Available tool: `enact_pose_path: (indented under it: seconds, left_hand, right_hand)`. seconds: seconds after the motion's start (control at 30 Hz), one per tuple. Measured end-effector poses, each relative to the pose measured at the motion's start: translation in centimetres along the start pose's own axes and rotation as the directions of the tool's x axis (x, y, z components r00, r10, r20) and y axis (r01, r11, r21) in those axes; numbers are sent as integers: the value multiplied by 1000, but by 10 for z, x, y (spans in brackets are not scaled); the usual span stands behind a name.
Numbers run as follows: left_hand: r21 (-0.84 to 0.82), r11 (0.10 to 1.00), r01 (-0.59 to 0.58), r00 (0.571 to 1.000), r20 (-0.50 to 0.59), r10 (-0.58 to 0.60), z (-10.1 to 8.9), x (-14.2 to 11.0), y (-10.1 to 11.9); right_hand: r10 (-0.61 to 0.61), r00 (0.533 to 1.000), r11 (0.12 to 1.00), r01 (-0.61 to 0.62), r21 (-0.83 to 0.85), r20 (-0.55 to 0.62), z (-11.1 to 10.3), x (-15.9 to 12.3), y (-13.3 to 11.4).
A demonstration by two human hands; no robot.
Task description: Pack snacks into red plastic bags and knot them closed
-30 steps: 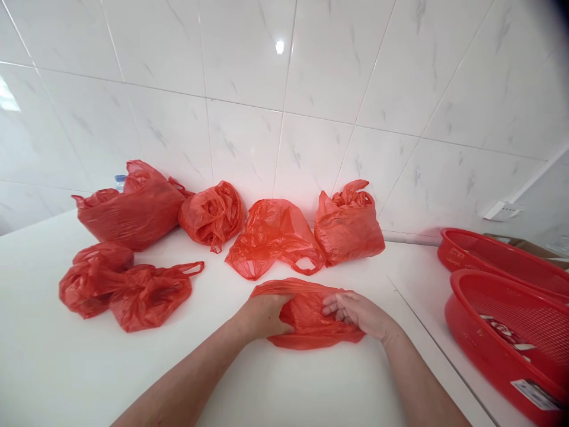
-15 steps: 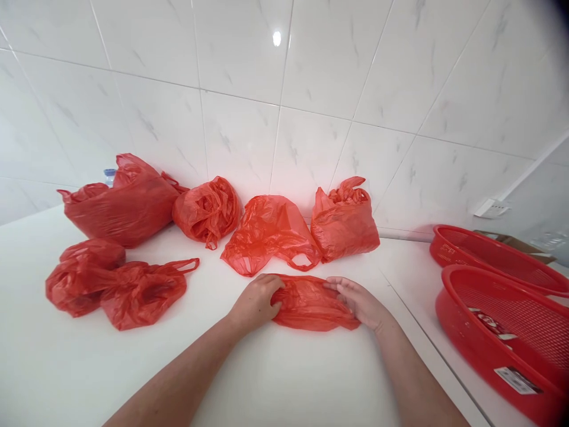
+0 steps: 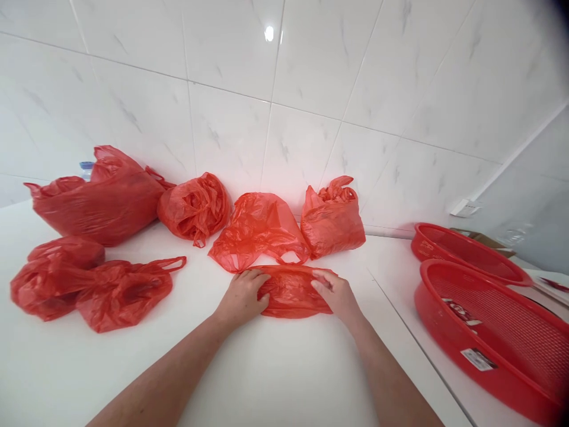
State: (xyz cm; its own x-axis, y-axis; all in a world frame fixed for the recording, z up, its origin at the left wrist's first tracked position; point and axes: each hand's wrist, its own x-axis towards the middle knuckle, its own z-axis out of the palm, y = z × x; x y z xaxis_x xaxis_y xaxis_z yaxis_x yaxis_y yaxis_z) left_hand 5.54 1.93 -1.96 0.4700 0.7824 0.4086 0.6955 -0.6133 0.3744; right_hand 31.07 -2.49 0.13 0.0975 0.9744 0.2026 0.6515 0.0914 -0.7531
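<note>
Worktop (image 3: 275,373) in white, two red baskets (image 3: 438,317) at right, bulging red bag (image 3: 102,207) far left, flattened red bag (image 3: 291,292) near centre, left hand (image 3: 241,298) on its left end, right hand (image 3: 340,296) on its right, fingers (image 3: 252,275) bent, cannot tell whether gripping it

On the counter (image 3: 284,379), a flattened red bag (image 3: 288,292) has the left-hand grip (image 3: 243,296) touching its left end, the right-hand grip (image 3: 336,293) its right, a limp red bag (image 3: 264,228) just behind it and a red basket (image 3: 448,341) to its right.
</note>
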Motion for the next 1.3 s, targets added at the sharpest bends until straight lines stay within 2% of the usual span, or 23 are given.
enact_pose_path:
  seconds: [0.03, 0.1, 0.17, 0.23, 0.37, 0.43, 0.5, 0.57, 0.63, 0.7, 0.8, 0.87, 1.0, 1.17, 1.3]
  left_hand:
    - [-5, 1000, 11, 1000, -16, -11, -1, 1, -1]
    - [-19, 1000, 23, 999, -33, -24, -3, 3, -4]
    - [-31, 999, 22, 999, -43, -24, -5, 4, -8]
    - [-38, 999, 13, 998, -55, -15, -5, 5, -11]
    - [-42, 999, 5, 998, -57, -7, -3, 6, -14]
    - [-45, 999, 10, 999, -45, -12, -2, 6, -14]
    - [-52, 999, 15, 999, -37, -17, -1, 5, -14]
    - [-62, 998, 18, 999, -30, -20, -1, 5, -14]
    - [-73, 997, 22, 999, -27, -24, -1, 4, -15]
    - [-83, 996, 28, 999, -31, -31, 0, 4, -16]
    - [-90, 995, 33, 999, -37, -36, 2, 4, -18]
    - [-85, 996, 26, 999, -38, -29, 3, 4, -18]
    - [-72, 997, 20, 999, -34, -22, 3, 4, -18]
    - [-82, 996, 24, 999, -25, -27, 2, 3, -17]
    - [-83, 996, 18, 1000, -23, -20, 1, 3, -18]
  right_hand:
    - [-58, 994, 998, 60, 16, -88, -2, 0, -2]
    - [-149, 952, 989, 150, -18, -266, -7, 0, -4]
    - [-200, 887, 979, 165, -120, -417, -16, 1, -1]
    - [-224, 814, 967, 118, -225, -536, -32, -1, 4]
    - [-222, 694, 906, -113, -408, -685, -78, -23, 21]
    - [-229, 669, 805, -278, -524, -707, -103, -44, 29]
    - [-187, 662, 661, -462, -591, -726, -125, -67, 37]
    - [-103, 675, 513, -593, -620, -731, -141, -90, 46]
    - [5, 734, 401, -624, -671, -680, -150, -110, 53]
    - [58, 789, 330, -594, -734, -612, -149, -127, 59]
    - [-15, 846, 269, -510, -817, -533, -130, -146, 66]
    - [-55, 872, 260, -457, -851, -486, -114, -157, 68]
    - [-37, 890, 294, -425, -856, -454, -90, -173, 72]
    - [-35, 903, 369, -386, -845, -428, -89, -181, 79]
    - [-34, 917, 370, -358, -857, -397, -94, -183, 77]
